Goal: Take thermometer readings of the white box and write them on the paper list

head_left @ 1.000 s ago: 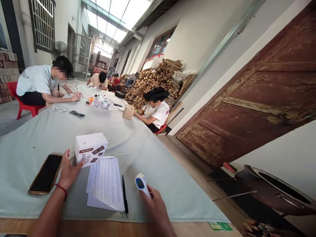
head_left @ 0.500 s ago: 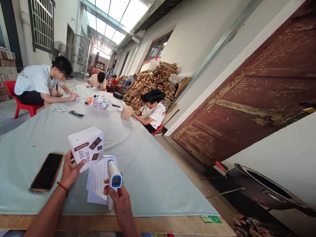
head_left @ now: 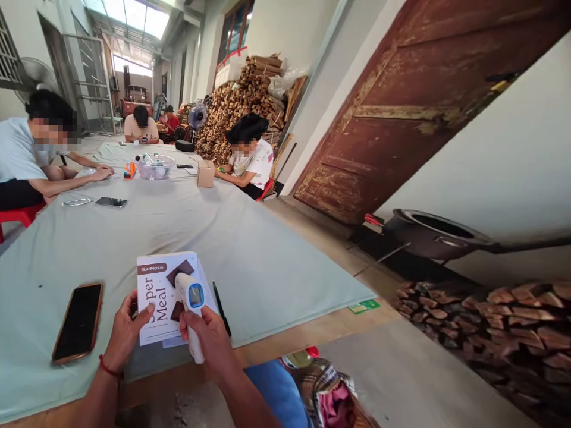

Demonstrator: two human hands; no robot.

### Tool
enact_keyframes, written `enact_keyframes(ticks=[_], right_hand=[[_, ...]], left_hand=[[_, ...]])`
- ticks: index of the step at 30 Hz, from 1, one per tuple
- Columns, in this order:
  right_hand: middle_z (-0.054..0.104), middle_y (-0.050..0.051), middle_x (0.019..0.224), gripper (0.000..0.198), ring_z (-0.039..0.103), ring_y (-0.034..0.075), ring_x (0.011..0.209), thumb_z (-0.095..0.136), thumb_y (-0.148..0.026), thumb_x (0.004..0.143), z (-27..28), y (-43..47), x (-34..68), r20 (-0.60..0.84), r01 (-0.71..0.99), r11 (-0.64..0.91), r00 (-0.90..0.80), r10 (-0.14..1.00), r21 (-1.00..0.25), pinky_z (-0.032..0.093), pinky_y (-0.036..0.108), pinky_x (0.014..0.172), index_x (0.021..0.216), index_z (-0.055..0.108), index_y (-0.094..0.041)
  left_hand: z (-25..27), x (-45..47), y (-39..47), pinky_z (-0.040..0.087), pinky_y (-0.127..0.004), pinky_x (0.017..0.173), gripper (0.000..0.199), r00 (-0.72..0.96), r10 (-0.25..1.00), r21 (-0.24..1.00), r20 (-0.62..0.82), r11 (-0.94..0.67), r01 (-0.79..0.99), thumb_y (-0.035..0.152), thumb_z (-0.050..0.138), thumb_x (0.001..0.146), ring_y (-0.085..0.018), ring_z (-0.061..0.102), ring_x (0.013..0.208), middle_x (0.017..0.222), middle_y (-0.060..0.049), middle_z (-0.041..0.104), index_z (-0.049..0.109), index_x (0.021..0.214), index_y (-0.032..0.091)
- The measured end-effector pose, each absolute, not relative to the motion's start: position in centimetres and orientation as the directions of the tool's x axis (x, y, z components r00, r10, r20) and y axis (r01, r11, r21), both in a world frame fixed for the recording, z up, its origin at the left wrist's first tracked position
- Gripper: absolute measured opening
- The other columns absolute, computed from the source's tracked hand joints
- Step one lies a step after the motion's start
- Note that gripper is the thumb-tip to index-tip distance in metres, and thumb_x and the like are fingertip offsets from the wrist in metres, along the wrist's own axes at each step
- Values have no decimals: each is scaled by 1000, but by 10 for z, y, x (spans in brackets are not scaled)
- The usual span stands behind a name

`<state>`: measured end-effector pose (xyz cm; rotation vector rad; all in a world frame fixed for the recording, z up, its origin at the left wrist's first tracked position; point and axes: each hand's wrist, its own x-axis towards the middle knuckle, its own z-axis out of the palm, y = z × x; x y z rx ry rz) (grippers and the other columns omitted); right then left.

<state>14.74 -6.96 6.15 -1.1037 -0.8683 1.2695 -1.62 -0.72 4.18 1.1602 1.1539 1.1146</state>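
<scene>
Evidently, the work at this moment lies in both hands together. The left hand (head_left: 125, 330) grips the NutriMotion Super Meal box (head_left: 156, 291) by its left side, thumb on the printed front and fingers behind the edge. The right hand (head_left: 212, 342) is wrapped around the handle of a white infrared thermometer (head_left: 193, 315), whose blue-framed display (head_left: 196, 295) faces the person. The thermometer's head overlaps the right part of the box front; whether the two touch cannot be told from this angle, nor can any pressing of a trigger, which is hidden.

To handle the pair well, the person should let the left hand alone steady the box, with the thumb near the edge so that the print stays uncovered. The right wrist is best held firm, the thermometer's nose square to the panel and its display turned for reading. A light hold should suit the carton, since hard pinching could dent it.

The box is over handwritten sheets (head_left: 204, 285) at the near end of the cloth-covered table; whether it rests on them is unclear. Elbows want some care: a black pen (head_left: 222, 309) lies just beside the sheets, and a smartphone (head_left: 79, 321) lies left of the left hand.
</scene>
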Motion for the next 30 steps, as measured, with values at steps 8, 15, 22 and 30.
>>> enact_keyframes(ticks=[8, 15, 22, 30], right_hand=[[55, -2, 62, 29, 46, 13, 62, 66, -47, 73, 62, -74, 152, -58, -228, -26, 136, 989, -973, 38, 27, 62, 68, 56, -20], [54, -2, 59, 30, 45, 13, 59, 67, -48, 72, 59, -74, 150, -103, -322, -53, 140, 985, -945, 36, 28, 60, 68, 57, -19], [55, -1, 59, 32, 45, 13, 58, 67, -49, 70, 64, -75, 147, -125, -309, -70, 162, 979, -948, 36, 28, 60, 64, 56, -19], [53, -3, 60, 29, 43, 12, 59, 68, -46, 68, 68, -78, 147, -122, -259, -84, 135, 983, -962, 35, 27, 59, 68, 55, -20]], left_hand=[[51, -19, -9, 57, -39, 79, 82, 135, 989, 998, -64, 59, 37, 61, 80, 60, -34, 65, 109, 122, -16, 67, 56, 122, 14], [53, -20, -10, 58, -41, 81, 75, 155, 988, 998, -26, 16, 65, 58, 79, 62, -32, 67, 104, 119, -15, 69, 58, 120, 15], [53, -20, -10, 57, -42, 85, 78, 180, 983, 997, -32, 18, 76, 58, 79, 62, -32, 67, 106, 122, -15, 68, 56, 122, 15], [54, -34, -5, 57, -41, 81, 83, 202, 975, 987, -97, 69, 142, 56, 82, 59, -33, 66, 105, 122, -15, 68, 57, 127, 15]])
